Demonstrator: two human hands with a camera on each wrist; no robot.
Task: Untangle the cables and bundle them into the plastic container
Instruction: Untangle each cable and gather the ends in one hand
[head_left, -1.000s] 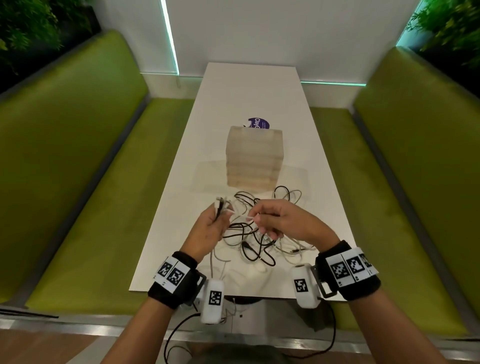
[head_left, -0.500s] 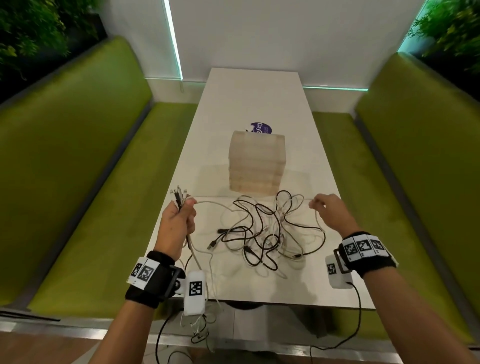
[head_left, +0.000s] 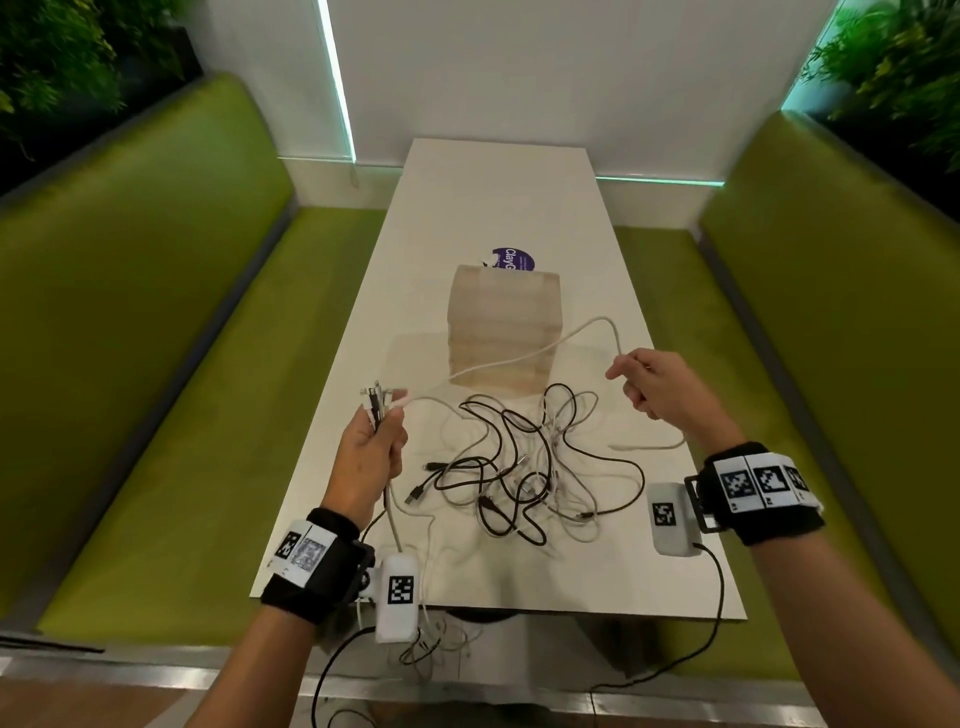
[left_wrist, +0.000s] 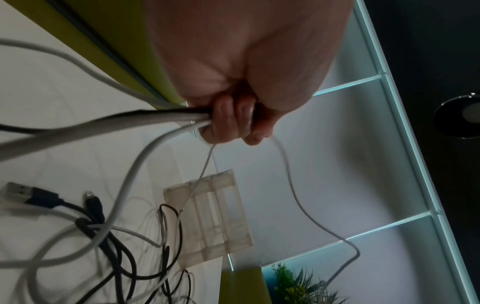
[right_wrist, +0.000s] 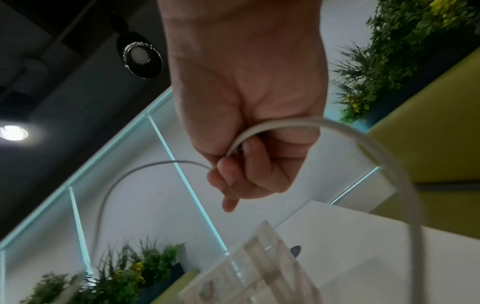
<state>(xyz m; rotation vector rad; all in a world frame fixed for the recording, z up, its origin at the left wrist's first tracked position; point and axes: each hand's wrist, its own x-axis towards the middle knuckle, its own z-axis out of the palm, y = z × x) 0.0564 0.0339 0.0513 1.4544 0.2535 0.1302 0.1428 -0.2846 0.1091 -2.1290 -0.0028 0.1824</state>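
A tangle of black and white cables (head_left: 524, 467) lies on the near half of the white table (head_left: 498, 208). My left hand (head_left: 371, 452) is raised over the table's left edge and grips a bunch of cable ends (head_left: 375, 402), plugs sticking up; in the left wrist view the cords (left_wrist: 161, 117) run into its fist (left_wrist: 233, 123). My right hand (head_left: 652, 389) is lifted at the right and pinches one white cable (head_left: 519, 358), also seen as the white cable (right_wrist: 259, 131) in the right wrist view. It arcs in the air between both hands. The clear plastic container (head_left: 504, 332) stands behind the tangle.
A purple round sticker (head_left: 511, 258) lies behind the container. Green bench seats (head_left: 156, 364) flank the table on both sides. Cords hang off the table's near edge (head_left: 431, 623). Plants (head_left: 893, 67) stand on the ledges behind the benches.
My hands have drawn apart, the left to the left with the plug bunch, the right to the right and up. The white cable between them has lifted out of the tangle.
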